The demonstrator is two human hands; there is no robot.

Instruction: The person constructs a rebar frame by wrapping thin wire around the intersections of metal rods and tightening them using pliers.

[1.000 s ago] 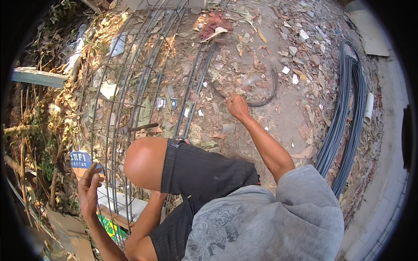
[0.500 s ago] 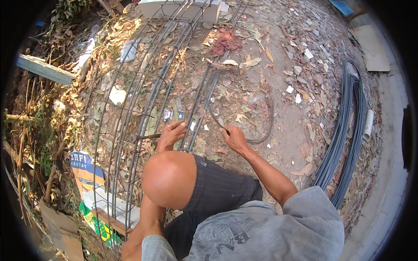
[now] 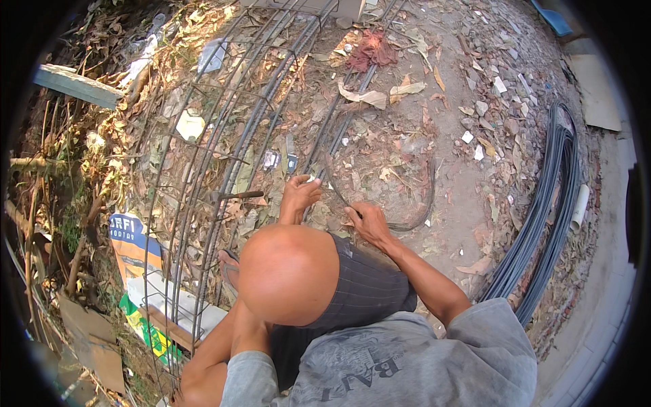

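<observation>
My right hand (image 3: 369,224) is closed around a bundle of thin dark tie wire (image 3: 432,193), whose loop curves out over the dirt on the right. From the same fist a thin strand runs up toward the rebars on the ground. Just left of it, beyond my knee, my left hand (image 3: 300,197) hovers with loosely bent fingers and nothing visible in them. The steel rebar cage (image 3: 203,146) stretches along my left side. A short rusty rod (image 3: 244,195) juts from its side, apart from my left hand. Loose rebars (image 3: 342,129) lie beyond my hands.
A big bent bundle of dark steel rods (image 3: 553,176) lies at the right, beside a white pipe piece (image 3: 580,205). A dark red cloth (image 3: 373,51) rests on the far rebars. Printed sacks (image 3: 135,247) and a wooden plank (image 3: 78,86) are at the left. Leaves and rubble litter the ground.
My left hand has moved right, away from the rusty rod and closer to my right hand, its fingers more bent. The right hand keeps hold of the wire. The view has shifted slightly.
</observation>
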